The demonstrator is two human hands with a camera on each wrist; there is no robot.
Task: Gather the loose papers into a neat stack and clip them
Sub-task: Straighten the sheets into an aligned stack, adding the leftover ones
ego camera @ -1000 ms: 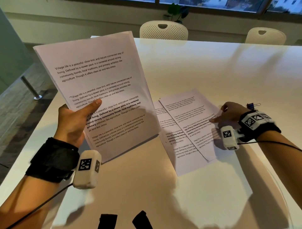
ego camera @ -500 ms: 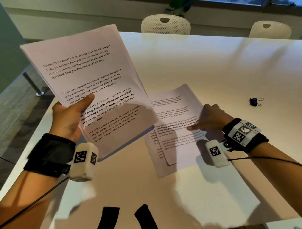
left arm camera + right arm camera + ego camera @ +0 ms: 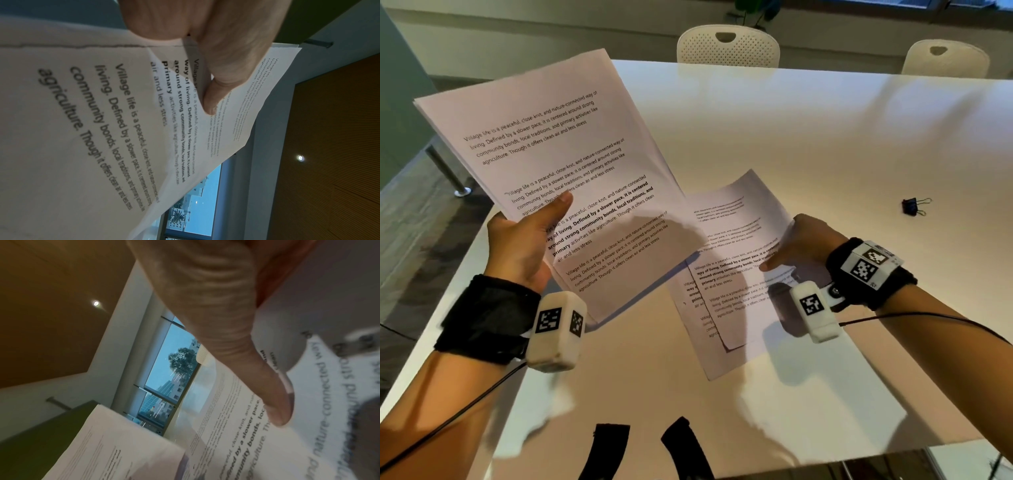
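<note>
Papers half gathered: one sheaf in the air, two sheets on the table, one clip apart.

Head view: the left hand (image 3: 518,245) pinches a held sheaf (image 3: 558,171) above the table's (image 3: 825,137) left edge, thumb on its printed face. Two loose sheets (image 3: 736,260) lie overlapped mid-table; the right hand (image 3: 803,245) grips their right edge, thumb on top. One binder clip (image 3: 914,206) sits well apart toward the right edge, bare table around it. Two chairs (image 3: 727,46) stand at the far edge.
Left wrist view: thumb (image 3: 216,91) pressed on the sheaf (image 3: 82,129); sheet count unclear.
Right wrist view: thumb (image 3: 273,402) pressing a sheet (image 3: 236,443).
</note>
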